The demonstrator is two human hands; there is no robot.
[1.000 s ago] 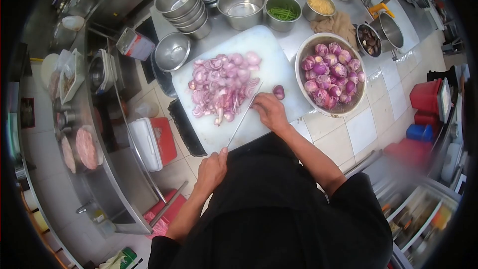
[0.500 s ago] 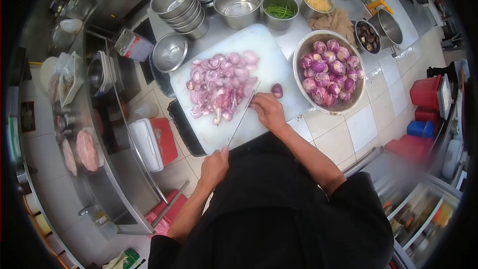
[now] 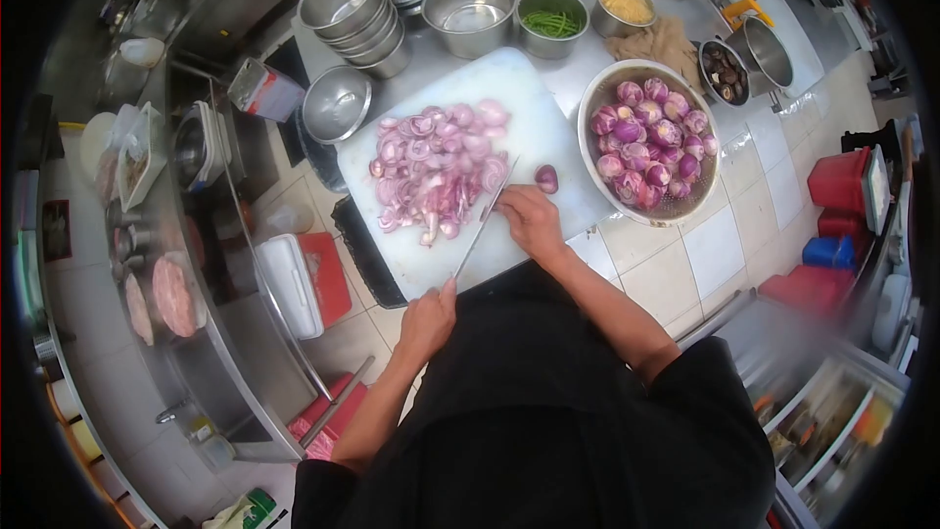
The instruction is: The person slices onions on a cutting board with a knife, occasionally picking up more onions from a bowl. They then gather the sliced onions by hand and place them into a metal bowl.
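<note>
My left hand (image 3: 429, 321) is closed round the handle of a knife (image 3: 473, 247). Its blade slants away from me across the white cutting board (image 3: 519, 88), beside the fingers of my right hand (image 3: 530, 219). Those fingers are bent and pressed together on a piece of red onion, mostly hidden by the hand and blade. To the left of the blade spreads a heap of sliced red onion (image 3: 431, 162). Just beyond my right hand lies another purple onion piece (image 3: 546, 178), apart from it.
Right of the board stands a colander (image 3: 697, 204) of peeled red onions (image 3: 646, 132). Behind are stacked steel bowls (image 3: 364, 34), a wide pot (image 3: 470, 41), green strips (image 3: 550, 24) in a pot, and a brown cloth (image 3: 658, 44). A steel bowl (image 3: 333, 106) touches the board's left corner.
My left hand and the knife have shifted slightly forward and to the right. The right hand stays almost in place by the blade, and the onion heap looks nearly the same.
</note>
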